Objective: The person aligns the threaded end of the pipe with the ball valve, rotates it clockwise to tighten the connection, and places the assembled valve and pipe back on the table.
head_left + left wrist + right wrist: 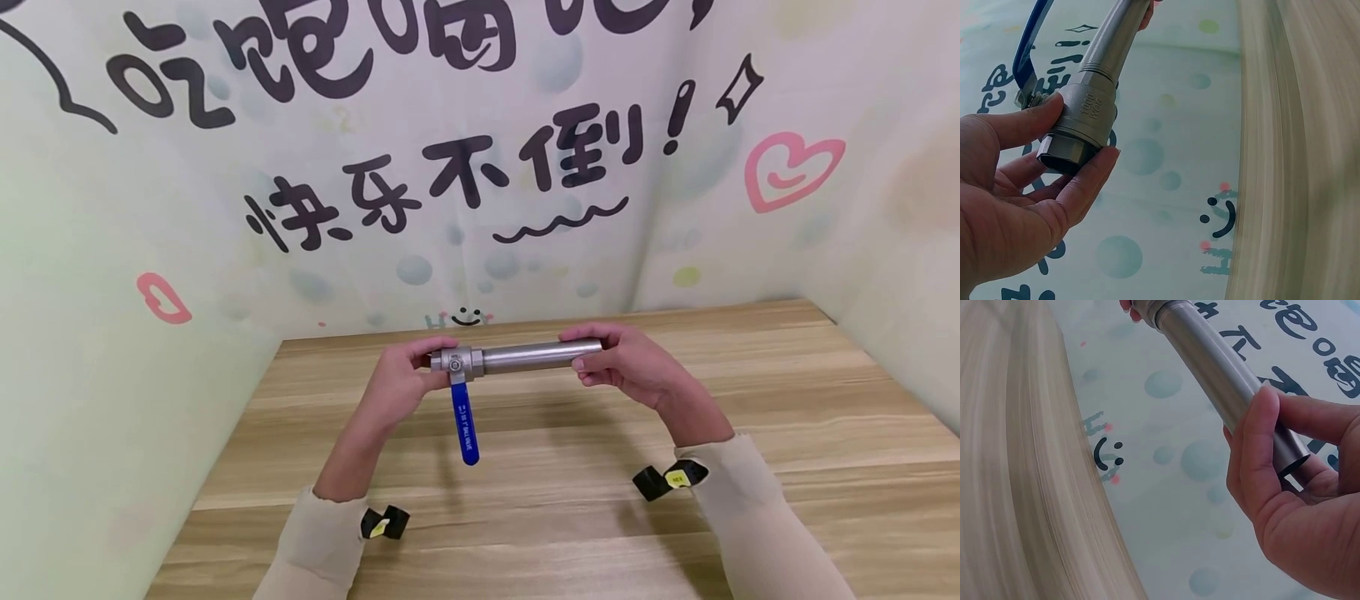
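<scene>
A steel ball valve (pixel 467 362) with a long blue lever handle (pixel 465 425) is joined end to end with a straight metal pipe (pixel 528 357). Both are held up above the wooden table, roughly level. My left hand (pixel 396 383) grips the valve's outer end between thumb and fingers; the left wrist view shows the hex end (pixel 1066 152) there and raised lettering on the body. At the pipe's free end my right hand (pixel 630 367) pinches the tube. A few threads (pixel 1099 69) show where the pipe enters the valve. The lever hangs down toward me in the head view.
The wood-grain table (pixel 525 517) spreads beneath both hands. Behind it rises a pale printed backdrop (pixel 360 275) with black characters and pink hearts, and it continues along both sides. Small black wrist cameras (pixel 386 522) sit at both sleeve cuffs.
</scene>
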### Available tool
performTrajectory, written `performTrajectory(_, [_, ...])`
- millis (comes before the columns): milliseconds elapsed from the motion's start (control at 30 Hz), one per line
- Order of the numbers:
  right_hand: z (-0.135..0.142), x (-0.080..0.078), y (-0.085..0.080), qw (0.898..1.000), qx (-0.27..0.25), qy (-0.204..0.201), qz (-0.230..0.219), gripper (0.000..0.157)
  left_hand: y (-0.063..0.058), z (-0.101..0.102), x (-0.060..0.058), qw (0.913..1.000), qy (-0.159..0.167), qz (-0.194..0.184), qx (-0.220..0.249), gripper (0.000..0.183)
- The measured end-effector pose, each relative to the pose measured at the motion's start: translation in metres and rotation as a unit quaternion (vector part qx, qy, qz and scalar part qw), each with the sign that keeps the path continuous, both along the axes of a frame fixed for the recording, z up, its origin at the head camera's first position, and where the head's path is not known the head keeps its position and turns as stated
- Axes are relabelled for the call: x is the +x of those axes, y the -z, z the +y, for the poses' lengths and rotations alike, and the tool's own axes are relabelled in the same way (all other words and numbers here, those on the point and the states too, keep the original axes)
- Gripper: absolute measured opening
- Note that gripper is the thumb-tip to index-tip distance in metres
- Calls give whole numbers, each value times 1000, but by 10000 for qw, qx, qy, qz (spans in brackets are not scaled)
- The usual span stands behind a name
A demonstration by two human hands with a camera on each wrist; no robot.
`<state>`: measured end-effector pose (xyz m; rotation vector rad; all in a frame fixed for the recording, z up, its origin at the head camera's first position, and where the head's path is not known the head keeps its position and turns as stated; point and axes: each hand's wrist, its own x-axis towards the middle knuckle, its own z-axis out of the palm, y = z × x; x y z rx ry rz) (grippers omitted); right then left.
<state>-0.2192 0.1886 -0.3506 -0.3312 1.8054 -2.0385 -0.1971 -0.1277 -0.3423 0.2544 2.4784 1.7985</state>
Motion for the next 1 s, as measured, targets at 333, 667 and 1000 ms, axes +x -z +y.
performTrajectory(333, [-1, 0, 0, 10000, -8, 43, -17, 29, 2, 1, 0, 10000, 21, 4, 28, 41])
performTrajectory(667, [1, 0, -1, 9998, 119, 124, -73, 22, 2, 3, -1, 9999, 95, 76, 11, 42])
performTrajectory(1000, [4, 0, -2, 9995, 234, 195, -58, 21, 4, 7, 1, 9999, 133, 76, 8, 43])
